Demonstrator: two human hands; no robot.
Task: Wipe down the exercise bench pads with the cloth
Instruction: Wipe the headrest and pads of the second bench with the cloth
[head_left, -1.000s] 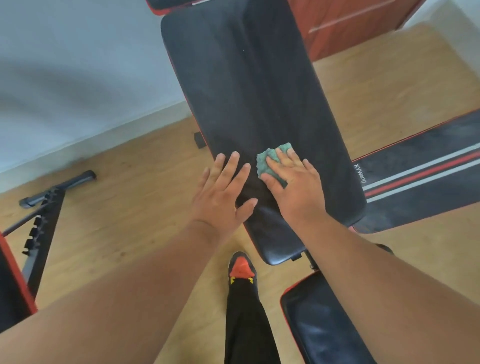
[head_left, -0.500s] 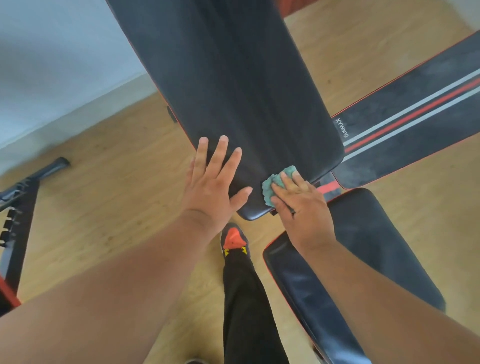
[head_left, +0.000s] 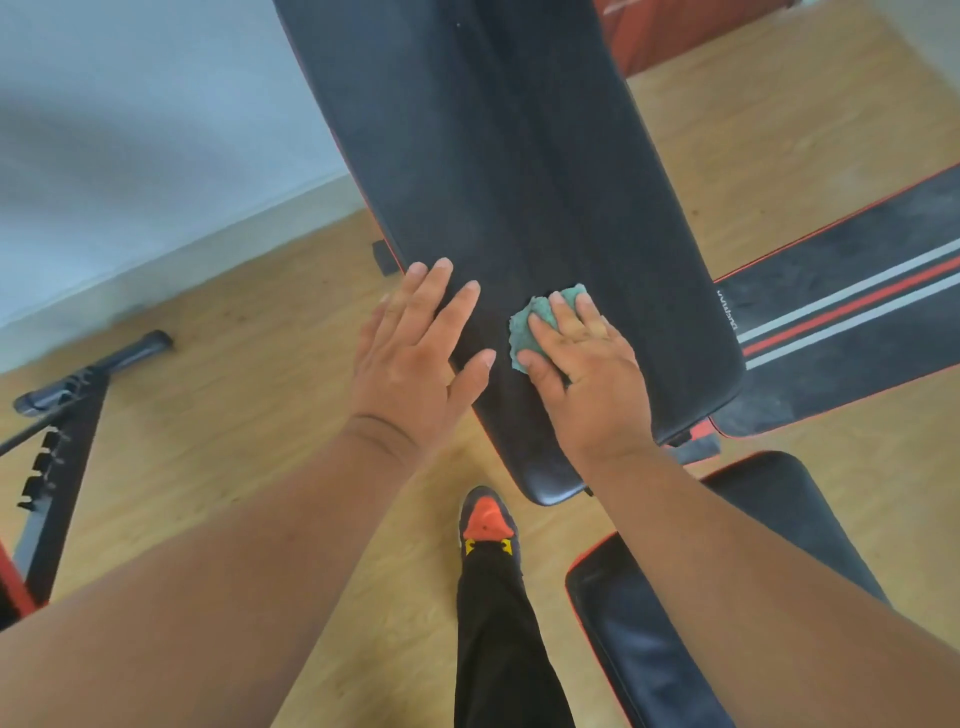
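We press a cloth to the back pad's near end.

Nearest us lies the seat pad (head_left: 649, 623); beyond it, on the long back pad (head_left: 519, 182), our left hand (head_left: 415, 358) rests flat, fingers spread, at the left edge, while our right hand (head_left: 587, 374) pins the bunched green cloth (head_left: 524, 325) under its fingers just beside it.

Centre of frame: right hand (head_left: 589, 382) presses a green cloth (head_left: 530, 325) onto the black back pad (head_left: 519, 171); left hand (head_left: 415, 358) lies flat beside it. Seat pad (head_left: 649, 634) at lower right.
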